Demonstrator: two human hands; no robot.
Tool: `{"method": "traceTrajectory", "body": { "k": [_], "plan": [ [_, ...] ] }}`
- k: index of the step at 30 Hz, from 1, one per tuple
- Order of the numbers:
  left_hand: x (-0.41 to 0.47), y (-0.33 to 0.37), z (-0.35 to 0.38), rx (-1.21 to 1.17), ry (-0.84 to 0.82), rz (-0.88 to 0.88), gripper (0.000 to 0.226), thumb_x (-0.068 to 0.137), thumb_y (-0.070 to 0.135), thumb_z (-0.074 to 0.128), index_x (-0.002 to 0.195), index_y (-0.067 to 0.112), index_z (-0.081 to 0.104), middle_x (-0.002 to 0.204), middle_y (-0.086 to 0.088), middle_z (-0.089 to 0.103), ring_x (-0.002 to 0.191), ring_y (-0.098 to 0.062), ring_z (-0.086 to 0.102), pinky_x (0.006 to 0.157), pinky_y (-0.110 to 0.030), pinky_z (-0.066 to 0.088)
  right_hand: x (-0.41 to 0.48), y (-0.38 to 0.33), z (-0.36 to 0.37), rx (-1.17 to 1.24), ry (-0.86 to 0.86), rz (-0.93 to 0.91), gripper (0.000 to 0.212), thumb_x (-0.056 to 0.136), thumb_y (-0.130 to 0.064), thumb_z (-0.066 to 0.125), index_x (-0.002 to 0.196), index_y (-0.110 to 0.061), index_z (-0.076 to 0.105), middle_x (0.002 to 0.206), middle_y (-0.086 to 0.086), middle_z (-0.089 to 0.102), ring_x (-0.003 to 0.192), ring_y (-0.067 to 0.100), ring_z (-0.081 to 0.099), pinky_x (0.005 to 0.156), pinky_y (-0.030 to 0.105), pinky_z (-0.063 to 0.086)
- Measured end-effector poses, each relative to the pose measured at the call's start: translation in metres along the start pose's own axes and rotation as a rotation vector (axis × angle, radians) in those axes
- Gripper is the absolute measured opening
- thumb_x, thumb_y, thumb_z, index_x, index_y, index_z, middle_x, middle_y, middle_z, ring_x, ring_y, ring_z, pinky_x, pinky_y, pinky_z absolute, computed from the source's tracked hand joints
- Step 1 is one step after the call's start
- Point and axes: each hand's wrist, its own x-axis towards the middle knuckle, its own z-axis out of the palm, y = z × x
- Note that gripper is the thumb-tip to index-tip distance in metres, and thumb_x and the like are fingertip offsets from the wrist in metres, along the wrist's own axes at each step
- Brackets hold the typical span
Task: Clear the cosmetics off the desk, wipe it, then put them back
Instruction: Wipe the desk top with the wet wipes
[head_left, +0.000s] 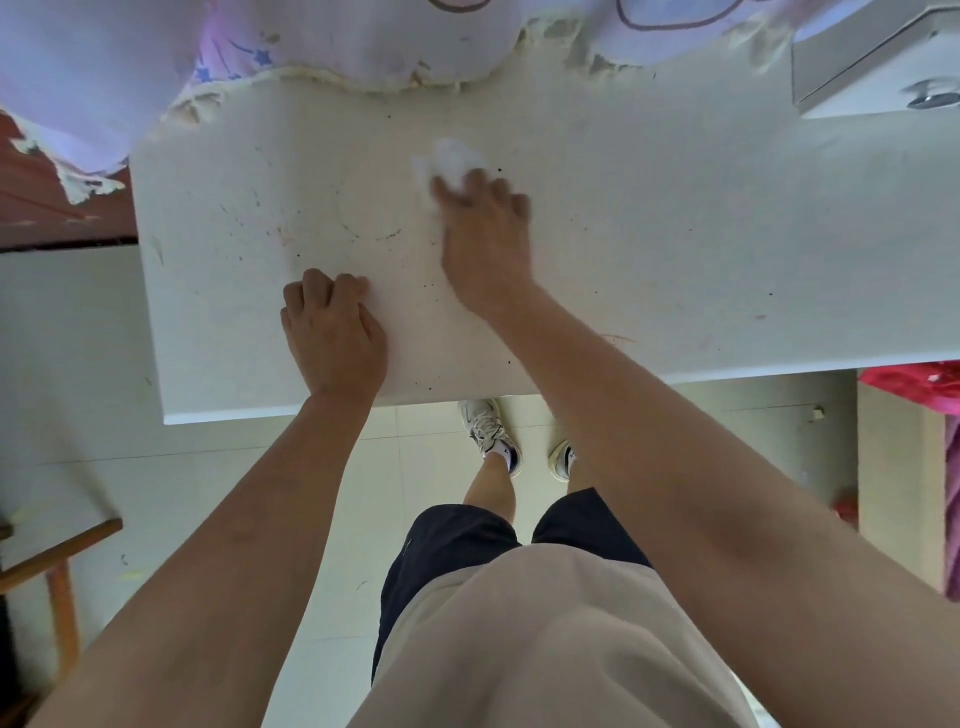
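Note:
The white desk (675, 249) lies in front of me, its top marked with dark specks and a faint ring stain. My right hand (485, 244) presses a crumpled white tissue (452, 158) flat against the desk near its middle; the tissue sticks out past my fingertips and looks blurred. My left hand (332, 332) rests near the front edge with its fingers curled under, holding nothing. No cosmetics show on the desk.
A pale patterned cloth (260, 47) hangs over the desk's back edge. A white box with a metal knob (883, 78) stands at the back right. A wooden stool (57, 566) is on the floor at left, a pink bag (919, 384) at right.

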Motion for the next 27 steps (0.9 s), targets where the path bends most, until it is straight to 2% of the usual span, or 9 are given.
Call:
{"method": "traceTrajectory", "body": {
  "k": [2, 4, 9, 12, 18, 20, 22, 24, 27],
  "plan": [
    [0.002, -0.001, 0.000, -0.024, 0.007, 0.009, 0.031, 0.078, 0.001, 0.042, 0.094, 0.008, 0.068, 0.090, -0.016, 0.056, 0.085, -0.038, 0.051, 0.067, -0.039, 0.042, 0.003, -0.007, -0.002, 0.067, -0.018, -0.145, 0.051, 0.092, -0.012, 0.044, 0.138, -0.033, 0.049, 0.127, 0.007, 0.051, 0.110, 0.028, 0.049, 0.090, 0.039, 0.032],
    [0.001, -0.004, 0.001, -0.034, 0.008, 0.019, 0.031, 0.079, 0.001, 0.043, 0.095, 0.007, 0.069, 0.090, -0.016, 0.056, 0.085, -0.038, 0.051, 0.067, -0.040, 0.042, 0.017, 0.013, -0.009, 0.135, 0.051, -0.112, 0.046, 0.094, -0.013, 0.044, 0.135, -0.032, 0.054, 0.124, 0.007, 0.053, 0.111, 0.027, 0.050, 0.093, 0.039, 0.034],
    [0.003, -0.012, 0.002, -0.059, -0.001, 0.076, 0.032, 0.079, -0.001, 0.044, 0.096, 0.007, 0.070, 0.087, -0.017, 0.055, 0.081, -0.037, 0.050, 0.064, -0.040, 0.045, 0.059, 0.096, -0.036, 0.105, 0.214, 0.477, 0.048, 0.095, -0.012, 0.037, 0.137, -0.031, 0.050, 0.129, 0.009, 0.048, 0.117, 0.030, 0.046, 0.095, 0.037, 0.035],
    [0.003, -0.016, 0.000, -0.064, -0.007, 0.115, 0.034, 0.075, -0.007, 0.047, 0.096, 0.006, 0.070, 0.085, -0.017, 0.054, 0.078, -0.037, 0.050, 0.061, -0.038, 0.045, 0.076, 0.088, -0.032, -0.007, 0.221, 0.587, 0.054, 0.091, -0.006, 0.037, 0.137, -0.031, 0.048, 0.130, 0.009, 0.046, 0.116, 0.030, 0.044, 0.091, 0.036, 0.031],
    [0.003, -0.010, -0.009, -0.043, -0.064, 0.091, 0.038, 0.072, -0.011, 0.051, 0.099, 0.007, 0.071, 0.086, -0.016, 0.056, 0.079, -0.038, 0.052, 0.059, -0.039, 0.048, 0.064, -0.024, -0.010, -0.041, 0.051, -0.076, 0.049, 0.090, -0.005, 0.042, 0.131, -0.027, 0.055, 0.125, 0.008, 0.049, 0.111, 0.030, 0.045, 0.094, 0.039, 0.031],
    [0.002, -0.010, -0.010, -0.039, -0.082, 0.106, 0.040, 0.074, -0.007, 0.046, 0.102, 0.007, 0.071, 0.086, -0.016, 0.057, 0.080, -0.038, 0.052, 0.060, -0.039, 0.047, 0.050, -0.028, -0.008, 0.002, -0.055, -0.263, 0.044, 0.096, -0.013, 0.042, 0.132, -0.035, 0.056, 0.120, 0.006, 0.050, 0.107, 0.028, 0.045, 0.091, 0.038, 0.030],
    [0.001, -0.011, -0.011, -0.036, -0.085, 0.119, 0.043, 0.075, -0.002, 0.040, 0.102, 0.007, 0.071, 0.086, -0.015, 0.057, 0.080, -0.037, 0.051, 0.061, -0.040, 0.048, 0.042, -0.006, -0.011, 0.124, -0.103, -0.345, 0.042, 0.099, -0.017, 0.042, 0.131, -0.038, 0.059, 0.116, 0.006, 0.052, 0.106, 0.027, 0.047, 0.091, 0.038, 0.032],
    [-0.001, -0.009, -0.010, -0.032, -0.079, 0.127, 0.045, 0.075, 0.001, 0.036, 0.103, 0.007, 0.070, 0.087, -0.015, 0.057, 0.081, -0.037, 0.051, 0.062, -0.042, 0.048, 0.037, 0.034, -0.017, 0.251, 0.049, -0.205, 0.043, 0.094, -0.014, 0.045, 0.129, -0.032, 0.062, 0.113, 0.010, 0.056, 0.105, 0.031, 0.053, 0.093, 0.039, 0.040],
    [-0.003, -0.007, -0.007, 0.016, -0.070, 0.112, 0.046, 0.075, 0.000, 0.035, 0.106, 0.007, 0.069, 0.090, -0.016, 0.058, 0.085, -0.038, 0.051, 0.064, -0.041, 0.046, 0.024, 0.100, -0.026, 0.224, 0.250, 0.246, 0.047, 0.093, -0.016, 0.041, 0.137, -0.025, 0.054, 0.120, 0.015, 0.052, 0.110, 0.035, 0.051, 0.095, 0.039, 0.039]
  ]
}}
